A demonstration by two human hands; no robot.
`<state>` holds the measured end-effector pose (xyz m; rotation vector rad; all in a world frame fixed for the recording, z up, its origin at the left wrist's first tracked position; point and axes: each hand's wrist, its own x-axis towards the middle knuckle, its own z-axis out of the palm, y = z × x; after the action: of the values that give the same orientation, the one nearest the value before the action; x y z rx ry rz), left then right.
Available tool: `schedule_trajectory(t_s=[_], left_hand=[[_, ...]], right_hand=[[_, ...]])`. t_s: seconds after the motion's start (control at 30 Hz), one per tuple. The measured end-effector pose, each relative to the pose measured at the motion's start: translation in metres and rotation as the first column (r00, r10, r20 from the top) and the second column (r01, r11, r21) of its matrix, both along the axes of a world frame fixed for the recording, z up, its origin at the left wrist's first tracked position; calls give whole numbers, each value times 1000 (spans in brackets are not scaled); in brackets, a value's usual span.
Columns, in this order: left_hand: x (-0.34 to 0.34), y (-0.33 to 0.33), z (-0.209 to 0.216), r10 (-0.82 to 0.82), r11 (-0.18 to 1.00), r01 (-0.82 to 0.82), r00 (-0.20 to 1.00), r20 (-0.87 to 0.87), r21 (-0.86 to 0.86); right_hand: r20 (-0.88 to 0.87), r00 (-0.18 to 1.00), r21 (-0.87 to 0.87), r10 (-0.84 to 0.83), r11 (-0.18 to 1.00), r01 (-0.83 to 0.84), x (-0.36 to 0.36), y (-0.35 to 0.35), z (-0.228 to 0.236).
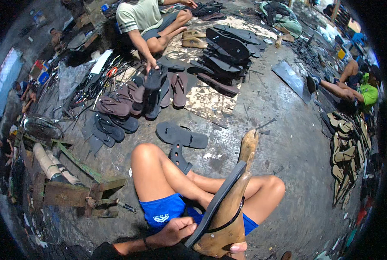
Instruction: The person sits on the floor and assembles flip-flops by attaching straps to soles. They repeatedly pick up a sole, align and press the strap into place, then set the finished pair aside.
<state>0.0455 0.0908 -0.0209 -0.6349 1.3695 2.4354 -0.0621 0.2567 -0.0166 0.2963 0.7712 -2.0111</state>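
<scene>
A wooden foot-shaped last (pixel 228 208) stands tilted in front of me, with a dark grey flip-flop (pixel 217 201) fitted along its left side. The flip-flop's black strap (pixel 228 223) loops round the wood. My right hand (pixel 238 248) grips the last low down at its heel; only the thumb and part of the hand show. My left hand (pixel 176 230) is closed against the outer face of the sole, and whatever its fingers pinch is hidden. Beyond the tip, a second wooden last (pixel 248 146) lies on the floor.
Loose grey sandals (pixel 182 135) lie past my crossed legs. Further off are rows of brown flip-flops (pixel 115 106) and a tall sandal stack (pixel 228 56). A co-worker's hand (pixel 151 64) touches dark sandals. Left are a wooden bench (pixel 67 193) and a fan (pixel 41 126); tan sandals (pixel 343 156) lie right.
</scene>
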Motion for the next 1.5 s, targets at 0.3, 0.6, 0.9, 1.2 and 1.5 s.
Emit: schedule_trajectory(t_s=[0.3,0.6,0.9,1.2,1.5], left_hand=[[-35,-62,10,254,967,-252,945,-206,37],[-22,-87,-38,223,858,-271,962,-158,-436],[-59,-112,8,320,932,-362,819,-477,4],[-137,-107,6,546,836,-471,761,-351,281],[-158,-171,2,599,801,-526,692,-403,286]], right_hand=[[-892,313,302,326,945,-122,-87,-60,-7],[-651,638,405,411,899,-166,-33,-132,-79],[-602,796,-62,71,989,-135,-73,-113,14],[-872,340,403,352,911,89,-75,-108,4],[-705,620,328,344,933,-145,-102,-70,15]])
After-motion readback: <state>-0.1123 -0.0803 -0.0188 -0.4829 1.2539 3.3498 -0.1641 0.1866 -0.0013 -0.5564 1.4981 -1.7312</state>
